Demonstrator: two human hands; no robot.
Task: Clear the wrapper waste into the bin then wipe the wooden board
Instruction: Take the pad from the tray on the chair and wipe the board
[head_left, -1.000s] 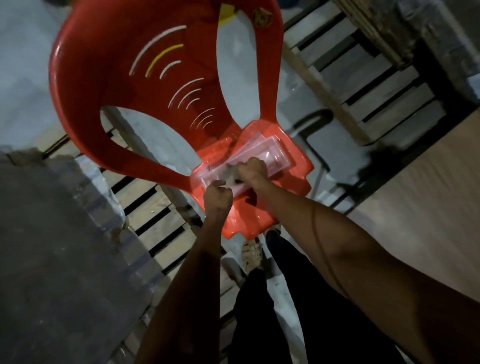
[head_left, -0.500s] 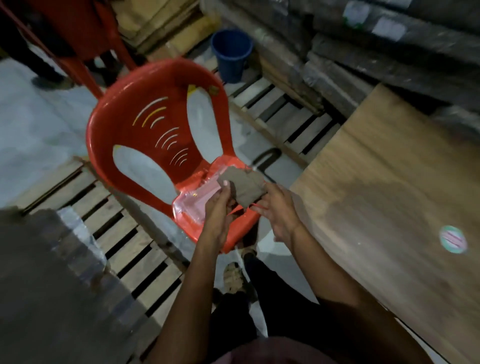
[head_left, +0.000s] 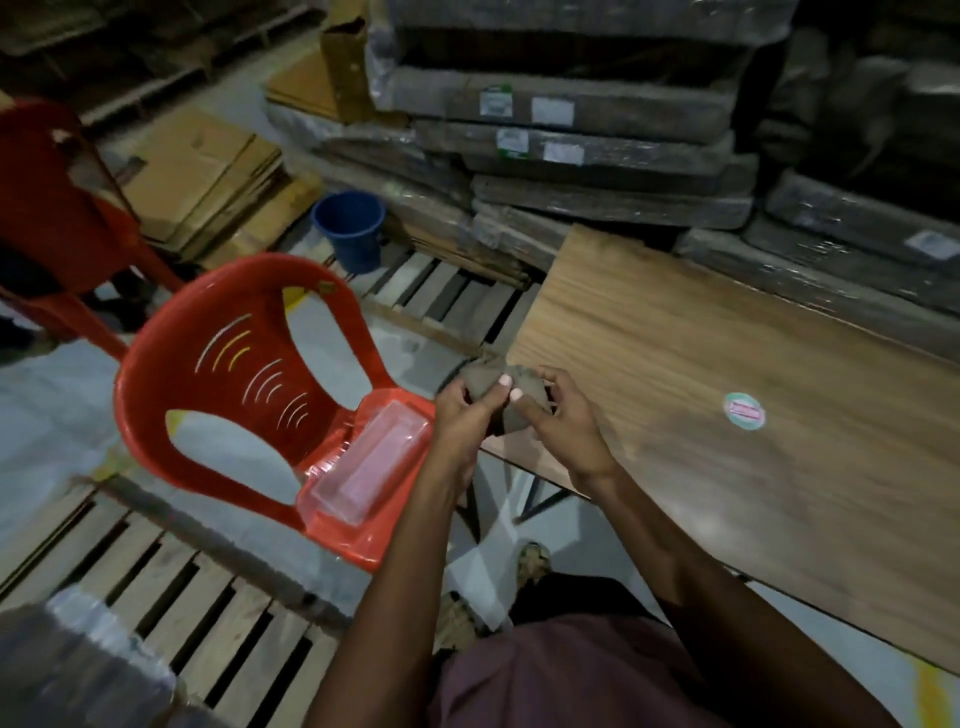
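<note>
Two hands, one grey cloth (head_left: 514, 397)
We gripped it with left hand (head_left: 464, 410) and right hand (head_left: 563, 415), fingers curled; wooden board (head_left: 727, 364) at three o'clock, two red chairs, blue bucket (head_left: 349, 228) at eleven.

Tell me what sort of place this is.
Probably a warehouse or storeroom for wood panels: wrapped, labelled board stacks, wooden pallets on the floor, and flattened cardboard boxes behind a red plastic chair.

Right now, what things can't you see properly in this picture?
- Cloth, head view: bunched between the left hand and right hand, so its full shape is hidden.
- Round sticker on the wooden board: print too small and blurred to read.
- Blue bucket: inside too dark to tell what it holds.
- Clear plastic tray on the red chair: contents unclear.
</note>
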